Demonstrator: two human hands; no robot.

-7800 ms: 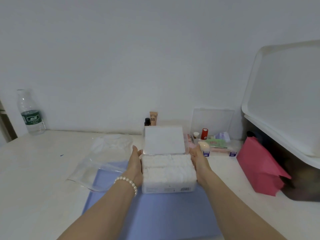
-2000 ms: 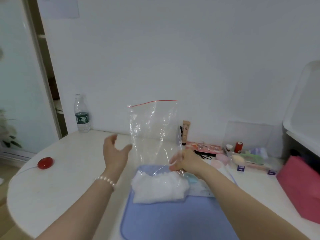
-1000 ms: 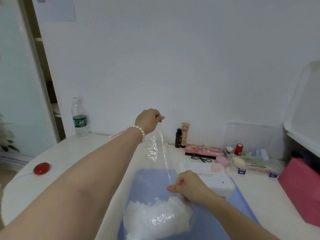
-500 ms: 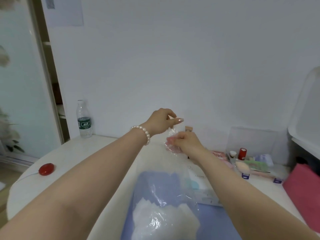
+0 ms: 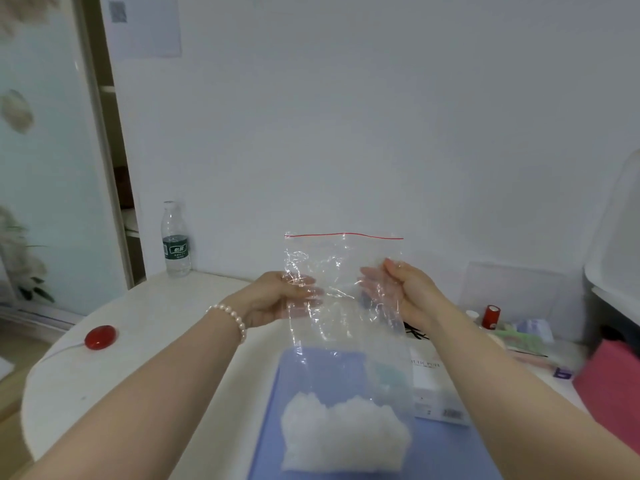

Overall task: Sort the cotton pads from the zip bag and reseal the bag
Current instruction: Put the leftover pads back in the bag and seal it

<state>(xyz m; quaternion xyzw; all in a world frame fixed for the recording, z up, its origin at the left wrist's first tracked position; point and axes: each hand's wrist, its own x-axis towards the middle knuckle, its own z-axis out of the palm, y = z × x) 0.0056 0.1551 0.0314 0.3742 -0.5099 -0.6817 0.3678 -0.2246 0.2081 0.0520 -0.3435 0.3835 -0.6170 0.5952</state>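
Clear plastic zip bag with red seal line [image 5: 341, 292] held upright above the blue mat [image 5: 346, 368], white cotton pads [image 5: 343, 434] bunched in its bottom. Left hand [image 5: 277, 296] grips the bag's left edge, right hand [image 5: 401, 289] pinches the right edge, both below the seal. Risk: thin film slips or seal misaligns, leaving gaps. White pad box [image 5: 433, 389] just right, on the round white table [image 5: 138, 341].

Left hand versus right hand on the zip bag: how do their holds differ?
The left hand holds the zip bag by its left edge, lower down, and wears a pearl bracelet. The right hand holds the right edge slightly higher, wrist bare. Both hold the bag upright, red strip on top, cotton pads at the bottom.
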